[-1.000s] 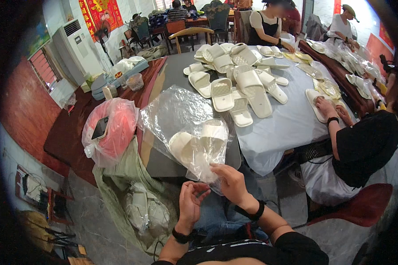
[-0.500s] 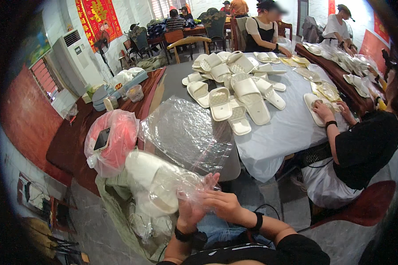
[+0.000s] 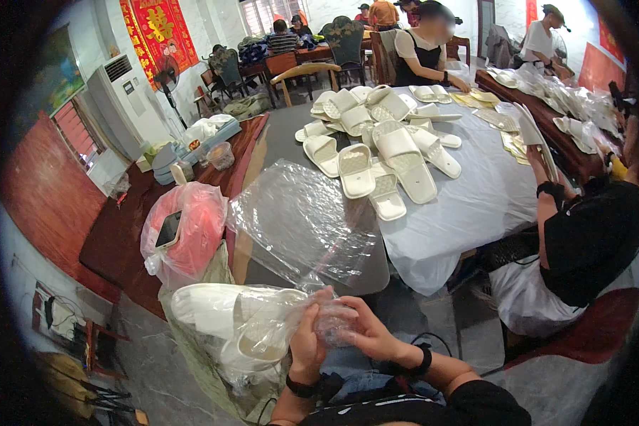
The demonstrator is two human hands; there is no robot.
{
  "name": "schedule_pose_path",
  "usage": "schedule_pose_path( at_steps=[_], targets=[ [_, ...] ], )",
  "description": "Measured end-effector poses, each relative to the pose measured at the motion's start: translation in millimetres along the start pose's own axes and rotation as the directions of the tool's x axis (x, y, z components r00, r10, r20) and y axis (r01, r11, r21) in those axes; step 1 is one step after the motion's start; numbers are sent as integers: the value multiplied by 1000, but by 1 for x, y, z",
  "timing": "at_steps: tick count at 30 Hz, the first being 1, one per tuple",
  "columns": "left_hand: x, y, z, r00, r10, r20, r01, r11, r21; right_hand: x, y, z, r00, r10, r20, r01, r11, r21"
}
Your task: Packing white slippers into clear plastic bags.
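In front of me, a clear plastic bag [image 3: 326, 321] is bunched up between my two hands. My left hand [image 3: 309, 346] grips the bag from the left, thumb and fingers closed. Curled fingers of my right hand [image 3: 369, 332] press on the crumpled plastic from the other side. Leftward from my hands extend white slippers [image 3: 209, 307] under clear film, above an open greenish sack [image 3: 192, 362]. Where the held bag ends and other wrapped slippers begin is hard to make out. A flat stack of clear bags [image 3: 298, 220] lies just beyond my hands on the table.
A heap of cream slippers [image 3: 405, 163] covers the table's middle. To the left, a phone [image 3: 169, 228] rests on a pink plastic-wrapped bundle [image 3: 202, 213]. On the right a co-worker [image 3: 593, 234] sits close, holding a slipper [image 3: 536, 138]. Yellowish sheets [image 3: 515, 145] lie nearby.
The wrapped slippers by my hands have swung down and left, now lying more sideways. My fingers have gathered the plastic more tightly. The co-worker on the right has lifted a slipper off the table.
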State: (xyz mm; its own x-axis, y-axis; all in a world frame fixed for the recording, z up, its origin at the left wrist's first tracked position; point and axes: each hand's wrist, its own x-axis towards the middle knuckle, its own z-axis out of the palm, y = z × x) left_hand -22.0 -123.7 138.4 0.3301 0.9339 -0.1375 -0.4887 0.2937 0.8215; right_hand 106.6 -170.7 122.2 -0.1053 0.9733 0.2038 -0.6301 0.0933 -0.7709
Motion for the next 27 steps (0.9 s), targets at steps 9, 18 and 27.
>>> schedule_pose_path(
  at_steps=[9, 18, 27],
  targets=[
    [-10, 3, 6, 963, -162, -218, 194, 971, 137, 8, 14, -14, 809, -285, 514, 468, -216, -857],
    [-10, -26, -10, 1000, 28, -9, -27, 998, 53, 1, 33, -4, 878, -360, 316, 297, -110, -949],
    [-41, -14, -77, 991, 70, -116, -86, 987, -136, 15, 50, 12, 922, 293, 253, -49, 736, -675]
  ],
)
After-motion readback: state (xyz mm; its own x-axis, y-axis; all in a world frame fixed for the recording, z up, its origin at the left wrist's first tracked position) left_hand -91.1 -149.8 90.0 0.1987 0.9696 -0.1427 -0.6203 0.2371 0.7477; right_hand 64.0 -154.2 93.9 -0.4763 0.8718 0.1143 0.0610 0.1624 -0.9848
